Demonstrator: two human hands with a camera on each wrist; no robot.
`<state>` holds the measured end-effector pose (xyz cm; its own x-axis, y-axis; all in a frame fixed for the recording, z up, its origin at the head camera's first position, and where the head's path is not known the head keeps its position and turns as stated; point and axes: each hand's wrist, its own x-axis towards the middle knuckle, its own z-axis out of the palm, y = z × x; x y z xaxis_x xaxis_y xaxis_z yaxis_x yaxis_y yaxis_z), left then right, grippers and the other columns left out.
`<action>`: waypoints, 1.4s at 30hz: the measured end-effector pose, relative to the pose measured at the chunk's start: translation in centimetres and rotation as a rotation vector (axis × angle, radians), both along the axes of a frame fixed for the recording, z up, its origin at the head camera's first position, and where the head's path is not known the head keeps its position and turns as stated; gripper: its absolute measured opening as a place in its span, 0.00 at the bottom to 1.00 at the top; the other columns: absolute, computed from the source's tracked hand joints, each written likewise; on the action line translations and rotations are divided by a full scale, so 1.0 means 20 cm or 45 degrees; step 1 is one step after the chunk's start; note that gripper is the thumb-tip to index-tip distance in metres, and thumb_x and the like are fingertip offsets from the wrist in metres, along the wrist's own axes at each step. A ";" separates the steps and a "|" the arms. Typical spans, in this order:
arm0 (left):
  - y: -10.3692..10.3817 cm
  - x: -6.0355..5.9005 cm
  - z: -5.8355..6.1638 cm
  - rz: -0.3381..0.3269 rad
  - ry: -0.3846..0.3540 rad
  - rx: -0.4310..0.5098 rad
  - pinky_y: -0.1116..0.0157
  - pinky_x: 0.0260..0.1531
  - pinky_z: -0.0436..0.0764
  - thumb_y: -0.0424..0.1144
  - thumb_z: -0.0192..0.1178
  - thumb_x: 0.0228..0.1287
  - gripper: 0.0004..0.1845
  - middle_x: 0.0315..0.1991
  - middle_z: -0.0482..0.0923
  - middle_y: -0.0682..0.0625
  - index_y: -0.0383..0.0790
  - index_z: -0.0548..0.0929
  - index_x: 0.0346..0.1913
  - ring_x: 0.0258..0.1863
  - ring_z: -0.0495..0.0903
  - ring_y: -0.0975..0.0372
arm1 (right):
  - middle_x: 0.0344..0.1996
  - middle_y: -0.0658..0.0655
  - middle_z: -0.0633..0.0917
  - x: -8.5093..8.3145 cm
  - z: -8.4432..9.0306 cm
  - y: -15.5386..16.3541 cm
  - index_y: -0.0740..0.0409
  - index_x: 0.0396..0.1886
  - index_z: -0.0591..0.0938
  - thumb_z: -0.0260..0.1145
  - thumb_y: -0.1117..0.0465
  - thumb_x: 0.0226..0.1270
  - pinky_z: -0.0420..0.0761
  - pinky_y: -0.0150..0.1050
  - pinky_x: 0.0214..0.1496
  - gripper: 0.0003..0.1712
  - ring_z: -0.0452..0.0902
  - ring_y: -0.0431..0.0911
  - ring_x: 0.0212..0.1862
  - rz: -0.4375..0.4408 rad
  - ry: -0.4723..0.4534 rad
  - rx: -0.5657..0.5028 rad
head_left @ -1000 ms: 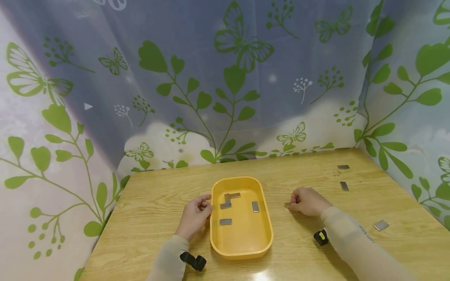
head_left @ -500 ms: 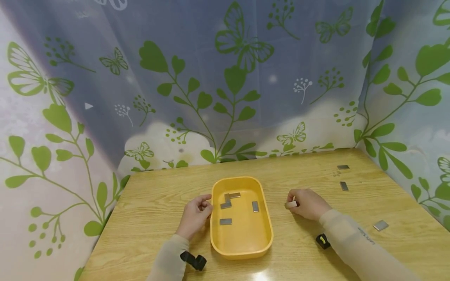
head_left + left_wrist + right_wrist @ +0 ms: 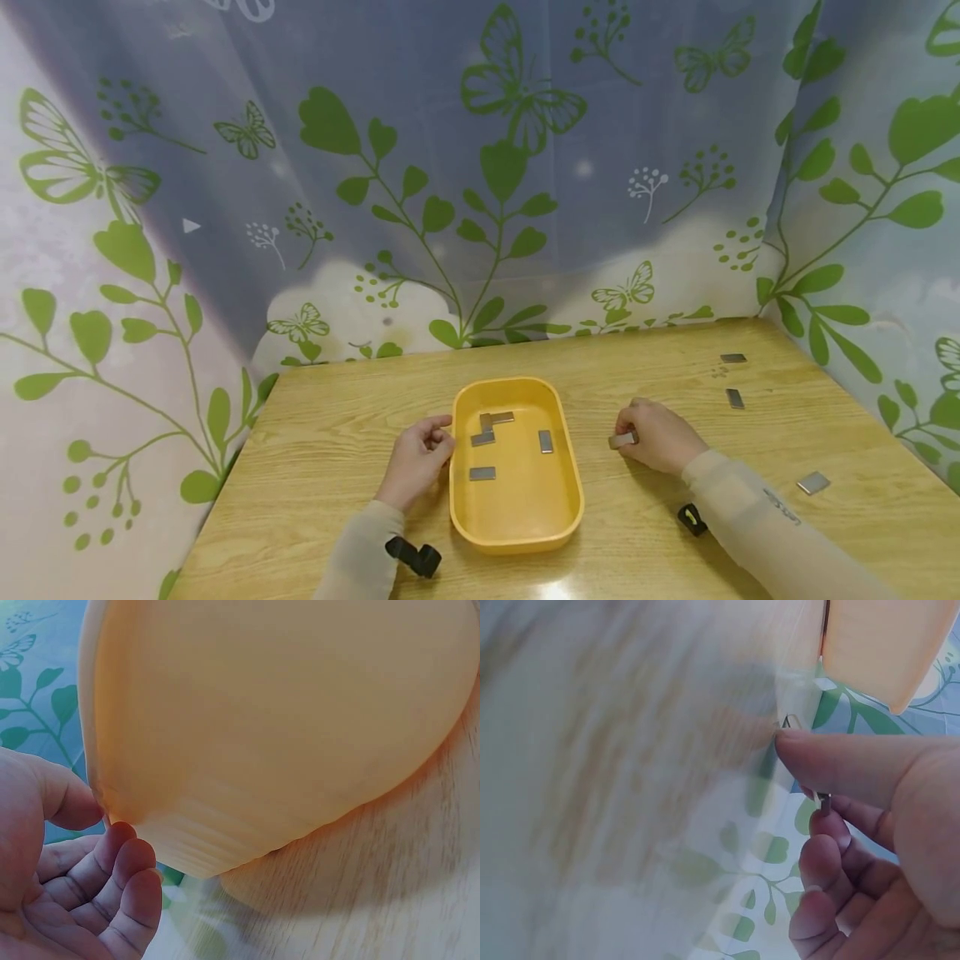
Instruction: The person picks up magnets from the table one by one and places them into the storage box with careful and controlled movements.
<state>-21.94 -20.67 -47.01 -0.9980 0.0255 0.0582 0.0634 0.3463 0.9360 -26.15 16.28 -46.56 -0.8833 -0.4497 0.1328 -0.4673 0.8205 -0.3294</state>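
A yellow plastic tray (image 3: 517,546) sits on the wooden table, with several flat grey metal blocks (image 3: 482,473) lying on its floor. To its left, my left hand (image 3: 416,462) has relaxed fingers resting at the outside of the wall. The left wrist view shows that thumb and fingertips (image 3: 139,855) right at the tray's edge. Right of the tray, my right hand (image 3: 660,437) pinches one metal block (image 3: 622,439) between thumb and fingers, low over the tabletop. In the right wrist view most of this block is hidden behind the thumb (image 3: 802,754).
Three more metal blocks lie on the right of the table: one at the back (image 3: 733,357), one below it (image 3: 735,398), one nearer the front (image 3: 813,482). A patterned curtain (image 3: 420,208) stands behind the table and along both sides.
My right hand has turned the pinched block so more of its face shows, staying nearly in place. The left hand and tray have not moved.
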 end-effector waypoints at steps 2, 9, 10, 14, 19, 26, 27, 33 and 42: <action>0.00 0.00 0.00 0.002 0.002 -0.007 0.68 0.24 0.75 0.34 0.57 0.67 0.18 0.35 0.76 0.47 0.35 0.77 0.59 0.31 0.74 0.58 | 0.28 0.49 0.77 0.00 0.00 0.00 0.51 0.28 0.82 0.77 0.62 0.50 0.75 0.41 0.33 0.10 0.71 0.41 0.29 0.002 0.007 0.003; 0.00 0.00 0.00 0.004 0.004 -0.028 0.68 0.24 0.75 0.34 0.57 0.68 0.18 0.35 0.76 0.48 0.35 0.77 0.59 0.31 0.74 0.58 | 0.28 0.48 0.78 -0.01 0.00 0.00 0.51 0.29 0.83 0.77 0.62 0.50 0.74 0.40 0.32 0.09 0.71 0.40 0.29 0.007 0.010 0.022; 0.00 0.00 0.00 0.003 0.005 -0.027 0.68 0.24 0.75 0.34 0.57 0.68 0.18 0.35 0.76 0.47 0.35 0.77 0.59 0.31 0.74 0.58 | 0.28 0.48 0.78 -0.01 0.00 0.00 0.51 0.30 0.83 0.77 0.61 0.50 0.75 0.40 0.32 0.09 0.71 0.40 0.29 0.003 0.005 0.022; 0.00 0.01 0.01 0.003 0.006 -0.023 0.69 0.24 0.74 0.34 0.57 0.68 0.18 0.35 0.76 0.48 0.35 0.77 0.59 0.31 0.74 0.58 | 0.29 0.47 0.79 -0.01 0.00 0.00 0.51 0.31 0.84 0.77 0.59 0.51 0.76 0.41 0.34 0.09 0.73 0.40 0.30 -0.016 -0.012 -0.002; 0.00 0.01 0.02 -0.002 0.008 -0.023 0.68 0.24 0.74 0.34 0.57 0.68 0.18 0.35 0.76 0.48 0.35 0.77 0.59 0.30 0.74 0.58 | 0.29 0.46 0.79 -0.01 0.04 0.00 0.50 0.31 0.84 0.75 0.60 0.52 0.77 0.42 0.36 0.08 0.75 0.42 0.32 -0.009 0.011 -0.072; 0.00 0.01 0.02 -0.001 0.009 -0.039 0.68 0.24 0.75 0.34 0.57 0.68 0.18 0.35 0.76 0.48 0.35 0.77 0.59 0.31 0.74 0.58 | 0.28 0.45 0.78 -0.01 0.12 -0.01 0.49 0.31 0.83 0.75 0.62 0.53 0.74 0.40 0.34 0.08 0.74 0.43 0.32 0.034 0.047 -0.154; 0.00 0.01 0.02 -0.001 0.009 -0.038 0.68 0.25 0.75 0.34 0.57 0.68 0.18 0.35 0.76 0.48 0.35 0.77 0.59 0.31 0.74 0.58 | 0.27 0.45 0.78 -0.01 0.13 -0.02 0.49 0.31 0.83 0.75 0.61 0.53 0.74 0.39 0.34 0.08 0.73 0.43 0.32 0.041 0.049 -0.160; 0.00 0.02 0.04 -0.016 0.009 -0.014 0.68 0.26 0.75 0.33 0.56 0.68 0.18 0.35 0.76 0.46 0.32 0.76 0.59 0.31 0.74 0.59 | 0.28 0.44 0.77 0.00 0.19 -0.06 0.49 0.31 0.83 0.75 0.60 0.54 0.74 0.39 0.35 0.07 0.72 0.41 0.32 0.080 0.044 -0.171; 0.03 0.07 0.13 -0.031 0.003 -0.019 0.70 0.26 0.74 0.29 0.55 0.68 0.19 0.35 0.75 0.43 0.25 0.73 0.59 0.31 0.72 0.59 | 0.29 0.44 0.77 0.00 0.26 -0.13 0.49 0.32 0.83 0.74 0.58 0.55 0.75 0.39 0.37 0.07 0.75 0.44 0.34 0.119 0.022 -0.168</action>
